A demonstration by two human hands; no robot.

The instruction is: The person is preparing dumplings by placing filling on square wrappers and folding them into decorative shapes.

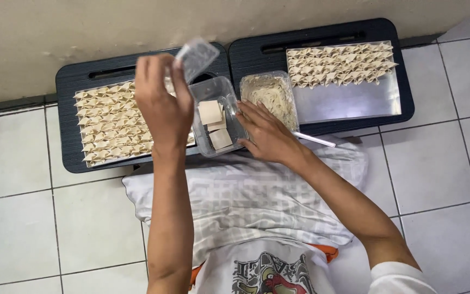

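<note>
My left hand (161, 106) is raised above the left tray (69, 87), fingers pinched on a clear wrapper (198, 54) that sticks up and tilts toward the wall. It is blurred, so I cannot tell what is in it. My right hand (267, 136) rests low, fingers spread and flat, holding nothing; its fingertips touch the near edge of the filling tub (270, 95) and lie just beside the skins tub (216, 117).

The skins tub is a clear plastic box with a few square dough sheets stacked loosely in it. It sits between the two trays, straddling their inner edges. The filling tub, just right of it, holds a pale paste. A white stick (314, 140) pokes out from under my right hand, lying toward the right on the tray's edge.

The left tray is dark and carries rows of folded dumplings (110, 122) packed tight. The right tray (403, 81) bears a shiny sheet (349, 100) with folded dumplings along its far half; the near half is bare metal. Both trays stand on the tiled floor (17, 163) against the wall. A white cloth (257, 190) covers my lap.
</note>
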